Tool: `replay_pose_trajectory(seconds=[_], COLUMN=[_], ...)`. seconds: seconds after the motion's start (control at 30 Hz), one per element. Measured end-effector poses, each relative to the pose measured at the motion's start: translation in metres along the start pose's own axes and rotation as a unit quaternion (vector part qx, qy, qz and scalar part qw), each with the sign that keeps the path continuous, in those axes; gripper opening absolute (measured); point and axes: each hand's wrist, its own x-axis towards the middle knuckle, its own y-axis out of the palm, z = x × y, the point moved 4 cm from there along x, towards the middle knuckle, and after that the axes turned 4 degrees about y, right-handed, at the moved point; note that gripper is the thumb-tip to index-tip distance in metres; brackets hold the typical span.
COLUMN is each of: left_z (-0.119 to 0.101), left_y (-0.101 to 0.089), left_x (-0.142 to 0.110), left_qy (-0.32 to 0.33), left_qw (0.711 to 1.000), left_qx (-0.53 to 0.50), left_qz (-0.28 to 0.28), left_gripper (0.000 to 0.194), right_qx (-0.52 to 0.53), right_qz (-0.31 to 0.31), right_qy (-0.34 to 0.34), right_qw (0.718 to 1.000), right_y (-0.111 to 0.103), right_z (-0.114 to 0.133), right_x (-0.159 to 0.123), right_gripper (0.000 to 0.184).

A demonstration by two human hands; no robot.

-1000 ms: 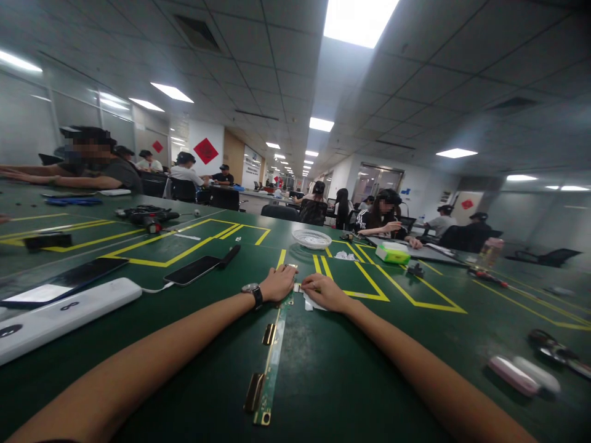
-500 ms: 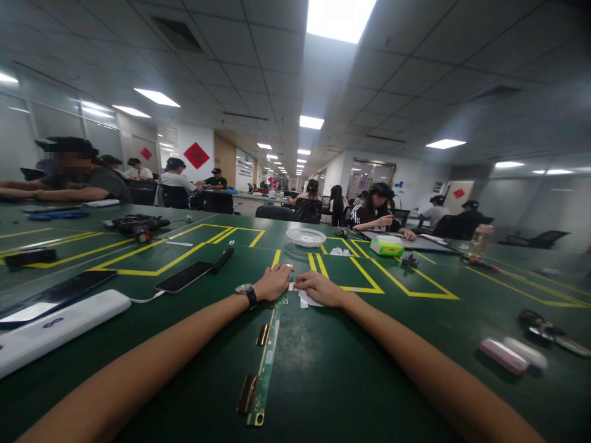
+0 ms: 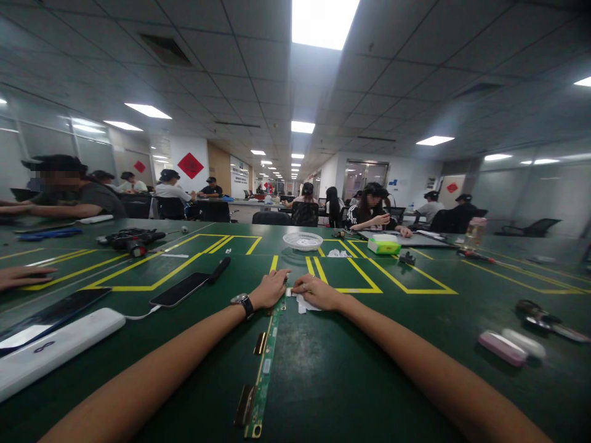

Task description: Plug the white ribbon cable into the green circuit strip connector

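On the green table (image 3: 323, 369), a long narrow circuit strip (image 3: 265, 360) runs away from the person, and everything else sits around it. At the strip's far end the left hand (image 3: 270, 289), a watch (image 3: 242, 301) on its wrist, lies curled over the board, fingers pressing down on it. Just right of that end, the right hand (image 3: 316, 292) rests on a small white scrap (image 3: 302, 303), its fingertips pinched together beside the left hand's; what they pinch is too small to make out. Two brass-coloured tabs (image 3: 258, 343) stick out from the strip's left edge. Left of the strip lie a black phone (image 3: 179, 290) and a white power bank (image 3: 55, 347), joined by a cable. Beyond the strip's far end stands a white basket (image 3: 302, 240), with a green-and-white box (image 3: 384, 246) to its right. Well to the right of the strip lies a pink case (image 3: 502, 347). Far left of it, another person's hand (image 3: 21, 277) rests on the table.
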Motion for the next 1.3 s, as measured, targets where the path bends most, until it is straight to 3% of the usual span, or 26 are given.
replay_pose_trajectory(seconds=[0.53,0.83,1.3], left_z=[0.008,0.005,0.006], left_y=[0.011,0.012,0.005], left_x=[0.004,0.003,0.003], left_qy=[0.06,0.044,-0.017], left_qw=[0.998,0.999,0.998], left_qx=[0.001,0.011,-0.057], left_qz=[-0.033,-0.023,-0.026], left_gripper=[0.043,0.047,0.052], right_qx=[0.007,-0.011,-0.012], right_qz=[0.015,0.008,-0.011], right_qy=[0.046,0.079,0.048], right_qw=[0.999,0.997,0.999], right_y=[0.006,0.006,0.002], right_z=[-0.02,-0.011,-0.005], right_x=[-0.001,0.001,0.003], right_gripper=[0.037,0.036,0.035])
